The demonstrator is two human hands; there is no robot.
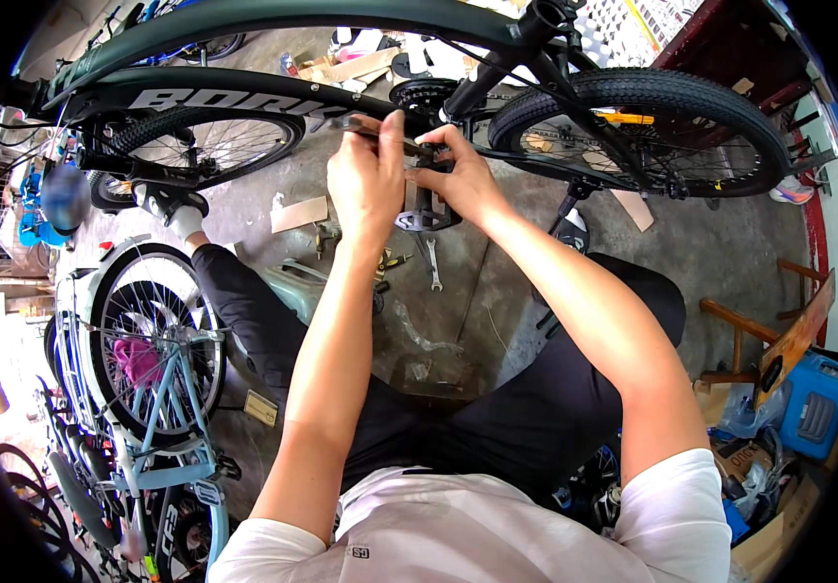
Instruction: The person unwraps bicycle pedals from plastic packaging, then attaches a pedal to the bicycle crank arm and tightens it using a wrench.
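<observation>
A dark bicycle (419, 109) stands across the top of the head view, with its chainring (428, 94) and crank in front of me. My left hand (368, 185) is closed beside the crank, thumb upright. A short dark, partly metallic piece (359, 125) shows at its fingers; its kind is unclear. From the right, my right hand (462, 182) bends thumb and forefinger around the upper crank arm (427, 155). Below both hands hangs a pedal (428, 220) at the crank's end. My fingers hide part of the crank.
On the concrete floor lie an open-end wrench (434, 264) and cardboard pieces (299, 215). A light-blue bicycle (171, 389) is at the left, near my leg. To the right are a wooden stool (739, 321) and a blue case (817, 403). The rear wheel (642, 136) extends rightward.
</observation>
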